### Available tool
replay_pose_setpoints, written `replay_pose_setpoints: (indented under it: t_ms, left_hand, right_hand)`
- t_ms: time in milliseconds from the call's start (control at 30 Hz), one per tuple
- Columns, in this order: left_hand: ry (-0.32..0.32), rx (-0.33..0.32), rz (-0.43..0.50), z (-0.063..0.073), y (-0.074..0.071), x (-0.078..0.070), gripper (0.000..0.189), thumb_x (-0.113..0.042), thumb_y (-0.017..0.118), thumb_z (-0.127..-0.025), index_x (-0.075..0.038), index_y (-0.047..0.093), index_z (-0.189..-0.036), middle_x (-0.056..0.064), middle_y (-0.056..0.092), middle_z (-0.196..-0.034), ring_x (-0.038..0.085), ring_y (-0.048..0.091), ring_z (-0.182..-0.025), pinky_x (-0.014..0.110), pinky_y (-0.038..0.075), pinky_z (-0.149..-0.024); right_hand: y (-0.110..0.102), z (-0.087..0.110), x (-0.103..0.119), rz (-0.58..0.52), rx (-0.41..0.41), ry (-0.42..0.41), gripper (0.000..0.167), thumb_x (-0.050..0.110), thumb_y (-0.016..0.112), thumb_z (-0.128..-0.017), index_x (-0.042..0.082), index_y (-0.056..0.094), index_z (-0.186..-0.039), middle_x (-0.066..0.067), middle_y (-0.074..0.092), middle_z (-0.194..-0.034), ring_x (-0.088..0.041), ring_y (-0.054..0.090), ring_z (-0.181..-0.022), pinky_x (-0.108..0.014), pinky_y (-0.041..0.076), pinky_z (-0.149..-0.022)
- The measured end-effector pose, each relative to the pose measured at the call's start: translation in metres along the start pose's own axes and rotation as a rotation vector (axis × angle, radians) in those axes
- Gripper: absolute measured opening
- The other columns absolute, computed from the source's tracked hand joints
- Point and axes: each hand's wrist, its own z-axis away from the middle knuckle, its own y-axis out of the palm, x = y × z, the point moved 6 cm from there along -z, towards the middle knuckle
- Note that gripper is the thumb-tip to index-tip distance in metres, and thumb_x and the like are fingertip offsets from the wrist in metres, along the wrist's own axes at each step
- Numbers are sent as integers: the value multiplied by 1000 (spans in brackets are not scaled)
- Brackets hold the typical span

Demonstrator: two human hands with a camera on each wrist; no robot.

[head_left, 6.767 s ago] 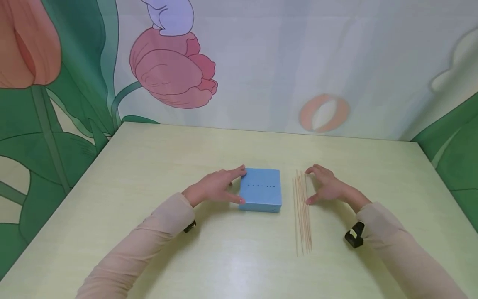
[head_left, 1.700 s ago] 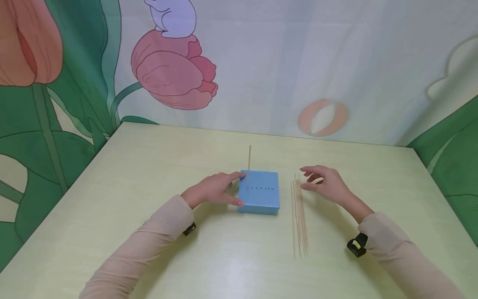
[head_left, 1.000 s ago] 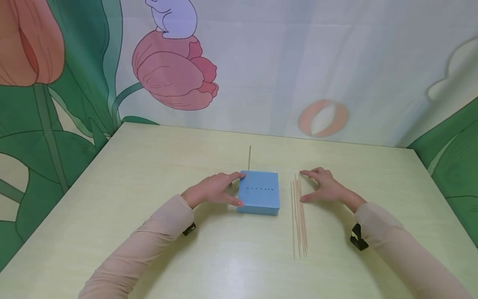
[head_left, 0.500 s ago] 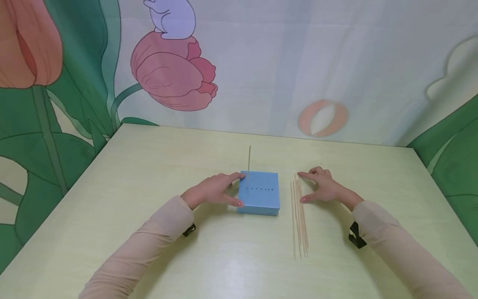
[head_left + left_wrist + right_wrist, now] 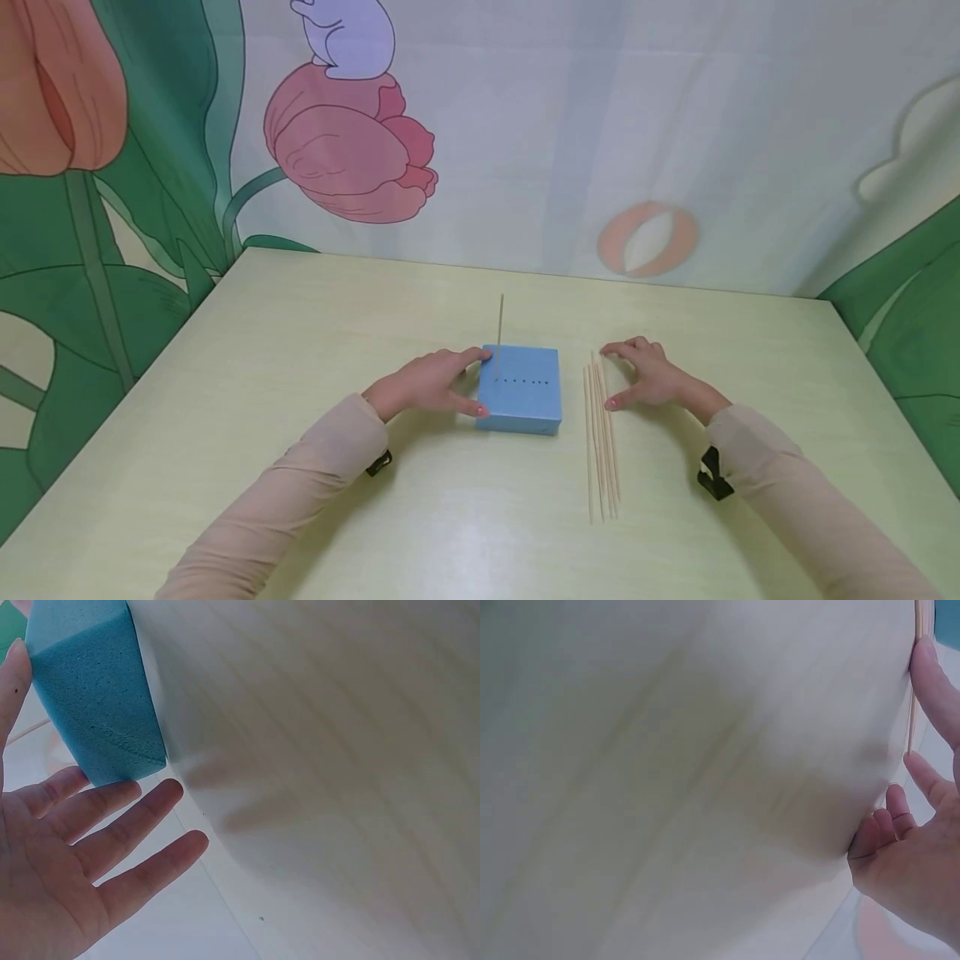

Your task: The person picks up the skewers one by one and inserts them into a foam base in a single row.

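A blue foam block with a row of small holes lies on the table, and one thin wooden stick stands upright in its leftmost hole. My left hand is at the block's left side, thumb at the near corner and index finger at the far one. In the left wrist view its fingers are straight and spread against the block. Several loose wooden sticks lie side by side right of the block. My right hand touches the rightmost stick with thumb and index fingertips set apart; its other fingers are bent.
The pale wooden table reaches back to a curtain printed with flowers and a rabbit. Black wrist cameras are strapped below both sleeves.
Since the oldest frame, a stick has come to stand in the block. My right hand's thumb and index have spread apart at the loose sticks. Over the last half second little moves.
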Motion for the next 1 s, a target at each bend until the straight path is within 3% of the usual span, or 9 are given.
replay_pose_setpoints:
  t_ms: [267, 367, 500, 667, 867, 1000]
  left_hand:
    - [2, -2, -4, 0, -1, -1, 86, -47, 69, -76, -12, 28, -143, 12, 47, -132, 26, 50, -112, 40, 41, -88]
    - [-6, 1, -4, 0, -1, -2, 86, -47, 69, -76, -13, 28, -143, 11, 46, -133, 26, 50, -112, 39, 40, -89]
    - [-3, 5, 3, 0, 0, -3, 86, -46, 69, -76, -12, 28, -143, 12, 46, -133, 27, 50, -113, 40, 41, -89]
    - [0, 3, 5, 0, 1, -3, 85, -46, 69, -76, -12, 28, -143, 13, 46, -133, 27, 50, -113, 40, 41, -88]
    - [-17, -5, 9, 1, 0, -2, 85, -46, 70, -76, -13, 28, -143, 13, 46, -133, 27, 50, -113, 40, 41, -87]
    - [-19, -3, 14, 2, -1, -3, 85, -45, 70, -77, -13, 28, -143, 14, 46, -133, 29, 50, -114, 41, 41, -88]
  right_hand:
    - [-5, 4, -1, -109, 6, -5, 81, 25, 83, -65, -1, 35, -126, -27, 37, -117, -41, 31, -106, -53, 27, -87]
    - [-8, 7, -1, -220, 10, -4, 83, 19, 82, -67, -2, 30, -129, -25, 37, -117, -39, 34, -106, -52, 28, -90]
    - [-13, 13, 0, -377, -17, -41, 79, 5, 76, -72, -6, 25, -130, -23, 51, -105, -30, 48, -96, -40, 39, -84]
    - [-22, 23, 8, -569, -76, -88, 68, -9, 65, -78, -7, 23, -132, -23, 62, -87, -16, 63, -79, -25, 49, -70]
    - [-40, 35, 24, -703, -185, -148, 67, -13, 58, -81, 5, 29, -138, -14, 65, -85, -18, 65, -77, -29, 52, -68]
    - [-53, 42, 35, -724, -272, -217, 69, -16, 57, -81, 9, 32, -140, -3, 66, -83, -17, 65, -75, -29, 52, -66]
